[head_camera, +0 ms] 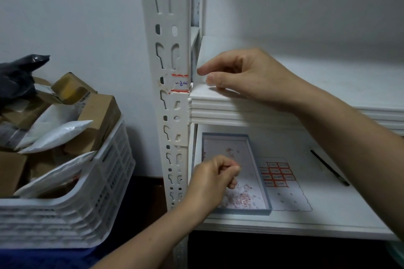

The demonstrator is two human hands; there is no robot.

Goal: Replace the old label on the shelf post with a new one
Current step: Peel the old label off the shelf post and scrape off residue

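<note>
A white slotted shelf post (pixel 169 35) stands upright in the middle. Stuck on it at shelf height is a white label (pixel 179 83) with red borders and blue writing. My right hand (pixel 242 74) rests on the upper shelf edge just right of the label, its fingertips touching the post's corner, fingers bent. My left hand (pixel 215 178) hovers over a shallow tray (pixel 258 209) on the lower shelf, its fingers curled with the tips pinched together; whether they hold a scrap I cannot tell. A sheet of red-bordered labels (pixel 277 173) lies right of the tray.
The tray holds several red and white paper scraps. A black pen (pixel 329 167) lies on the lower shelf (pixel 341 209) at the right. A white plastic crate (pixel 72 209) full of cardboard boxes and white parcels stands left of the post, with a black bag (pixel 18 76) above it.
</note>
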